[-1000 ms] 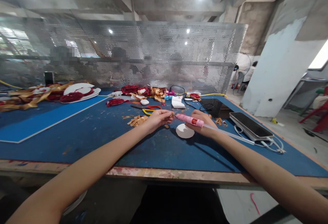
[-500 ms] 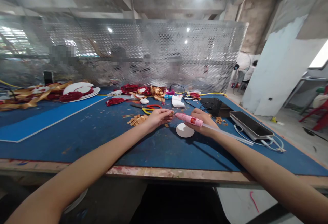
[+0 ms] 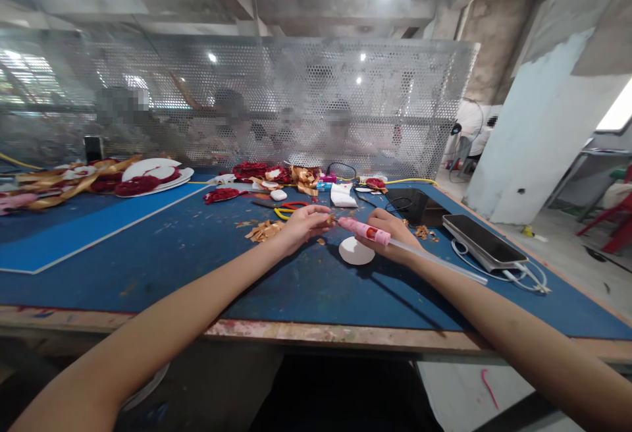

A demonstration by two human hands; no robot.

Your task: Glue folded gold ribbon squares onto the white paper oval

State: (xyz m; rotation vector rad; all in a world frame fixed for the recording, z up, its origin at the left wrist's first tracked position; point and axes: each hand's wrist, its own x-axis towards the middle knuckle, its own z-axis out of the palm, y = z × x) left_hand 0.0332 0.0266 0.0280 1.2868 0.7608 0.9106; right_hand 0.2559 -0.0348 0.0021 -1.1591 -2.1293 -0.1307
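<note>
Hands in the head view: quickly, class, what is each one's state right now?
Left hand: closed, pinching a small piece, too small to identify.
Right hand: closed, holding the pink glue gun.

From where I stand, both bare arms reach inward, their hands close together yet apart. The left hand [image 3: 307, 224] is pinched shut, thumb and forefinger meeting at the tips and pointing across to the other grip. Behind that pinch, the left wrist [image 3: 282, 241] runs nearly straight into the left forearm [image 3: 197, 297], which slants down and outward. The right hand [image 3: 392, 229] is closed, its fingers curled in. Behind its grip, the right forearm [image 3: 486, 307] slopes down and outward the opposite way. Part of the right palm is hidden.
</note>
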